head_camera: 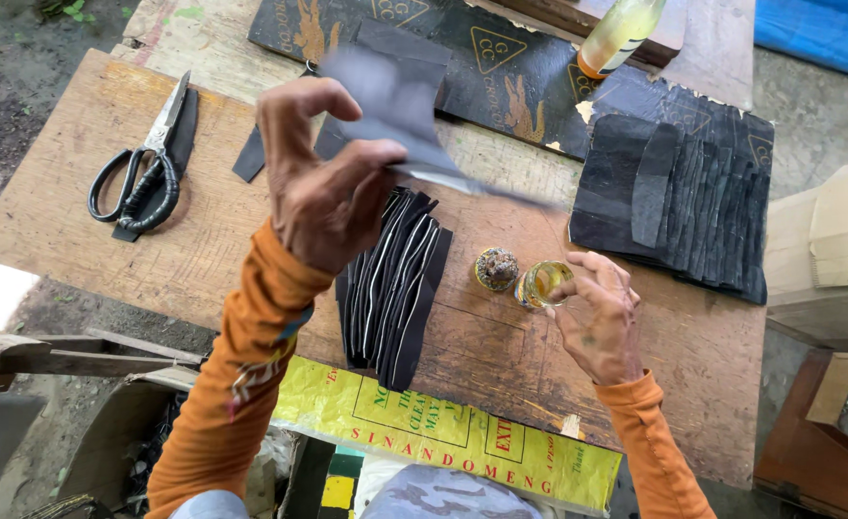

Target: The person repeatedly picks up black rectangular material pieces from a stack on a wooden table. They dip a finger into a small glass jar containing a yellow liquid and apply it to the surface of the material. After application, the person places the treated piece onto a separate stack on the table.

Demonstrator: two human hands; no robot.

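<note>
Overhead, left hand (323, 187) pinched a dark strip (395, 106) above the strip pile (395, 279); right hand (597, 312) gripped a small glass jar (542, 284), its crusted lid (497, 269) just left.

Outdoor craft workshop, rough plywood bench (78, 192), big scissors (140, 163), stacked black cut strips (395, 279)

both arms wear orange sleeves and reach forward from the lower edge. the left hand (323, 187) is raised high, wrist bent, thumb and fingers pinched together. the right hand (597, 312) sits lower, back facing up, fingers curled and its fingertips drawn close.
</note>
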